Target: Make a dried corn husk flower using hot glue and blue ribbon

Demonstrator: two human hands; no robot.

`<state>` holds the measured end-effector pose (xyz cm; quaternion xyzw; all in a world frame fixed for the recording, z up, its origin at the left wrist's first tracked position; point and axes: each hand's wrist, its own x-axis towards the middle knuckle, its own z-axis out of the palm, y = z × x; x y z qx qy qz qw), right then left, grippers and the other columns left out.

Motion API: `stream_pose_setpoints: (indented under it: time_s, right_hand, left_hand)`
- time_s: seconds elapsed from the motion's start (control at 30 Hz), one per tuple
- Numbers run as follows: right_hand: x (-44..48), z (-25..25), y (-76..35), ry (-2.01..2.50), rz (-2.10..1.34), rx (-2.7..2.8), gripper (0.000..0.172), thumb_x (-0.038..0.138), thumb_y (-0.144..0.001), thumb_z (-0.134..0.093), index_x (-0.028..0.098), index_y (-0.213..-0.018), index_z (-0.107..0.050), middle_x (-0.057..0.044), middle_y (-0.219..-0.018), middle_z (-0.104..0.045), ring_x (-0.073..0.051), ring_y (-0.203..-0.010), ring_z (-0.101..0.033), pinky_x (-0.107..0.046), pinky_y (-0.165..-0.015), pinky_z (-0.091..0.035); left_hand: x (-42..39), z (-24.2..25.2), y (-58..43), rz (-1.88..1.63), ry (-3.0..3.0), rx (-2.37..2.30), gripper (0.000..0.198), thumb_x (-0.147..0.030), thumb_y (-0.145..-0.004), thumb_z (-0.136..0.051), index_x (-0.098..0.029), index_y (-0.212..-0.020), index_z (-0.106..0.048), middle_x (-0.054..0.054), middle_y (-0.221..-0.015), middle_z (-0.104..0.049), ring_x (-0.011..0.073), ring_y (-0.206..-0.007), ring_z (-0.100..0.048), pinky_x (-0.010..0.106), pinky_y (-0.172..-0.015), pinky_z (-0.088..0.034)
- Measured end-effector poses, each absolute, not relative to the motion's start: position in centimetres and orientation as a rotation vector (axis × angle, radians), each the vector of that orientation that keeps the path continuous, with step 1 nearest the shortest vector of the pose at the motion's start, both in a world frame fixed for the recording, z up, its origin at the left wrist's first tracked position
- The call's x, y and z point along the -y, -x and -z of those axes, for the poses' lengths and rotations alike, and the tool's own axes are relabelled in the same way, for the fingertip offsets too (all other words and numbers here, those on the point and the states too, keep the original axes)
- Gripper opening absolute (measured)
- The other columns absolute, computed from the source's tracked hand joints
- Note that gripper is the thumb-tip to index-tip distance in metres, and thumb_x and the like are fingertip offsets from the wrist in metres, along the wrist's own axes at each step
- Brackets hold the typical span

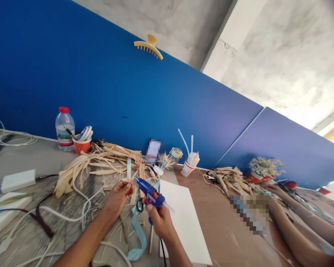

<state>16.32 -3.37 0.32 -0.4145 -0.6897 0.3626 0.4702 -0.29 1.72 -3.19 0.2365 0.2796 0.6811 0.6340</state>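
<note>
My right hand (160, 218) is wrapped around a blue hot glue gun (151, 193). A clear glue stick pokes out of the gun's rear, and its nozzle points left toward my other hand. My left hand (119, 196) is closed in a pinch close to the nozzle. Whatever sits in that pinch is too small to make out. Behind both hands lies a pile of dried corn husks (115, 152). A light blue ribbon (138, 233) curls on the table below, near a pair of black-handled scissors (140, 204), partly hidden by the gun.
White cables (64, 215) cross the table's left side beside a power strip (8, 211). Along the blue partition (100, 74) stand a bottle (65, 129), a red cup (81, 144) and a white cup (188, 167). White board (180, 222) lies right; another person's arms (292, 230) reach in.
</note>
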Motion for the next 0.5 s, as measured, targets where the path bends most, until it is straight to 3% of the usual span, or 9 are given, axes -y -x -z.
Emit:
stream_pose_setpoints:
  time_s: [0.17,0.5]
  right_hand:
    - [3.93,-0.48,-16.80,1.017,-0.734,1.800,0.028,0.041,-0.086,-0.048,0.017,-0.089,-0.062,-0.006,-0.080,-0.062,-0.017,-0.071,-0.057,-0.029,-0.068,-0.048]
    - [3.60,-0.69,-16.61,1.050,-0.671,1.873,0.023,0.035,-0.086,-0.044,0.018,-0.079,-0.058,-0.003,-0.072,-0.057,-0.015,-0.065,-0.053,-0.027,-0.064,-0.045]
  left_hand:
    - [-1.87,3.43,0.17,-1.561,-0.543,-0.659,0.025,-0.025,-0.055,-0.084,-0.015,-0.066,-0.065,0.000,-0.067,-0.066,0.0106,-0.060,-0.058,0.022,-0.061,-0.047]
    - [-1.89,3.41,0.15,-1.566,-0.530,-0.678,0.022,-0.021,-0.056,-0.083,-0.016,-0.067,-0.065,0.000,-0.067,-0.066,0.0113,-0.060,-0.058,0.023,-0.061,-0.048]
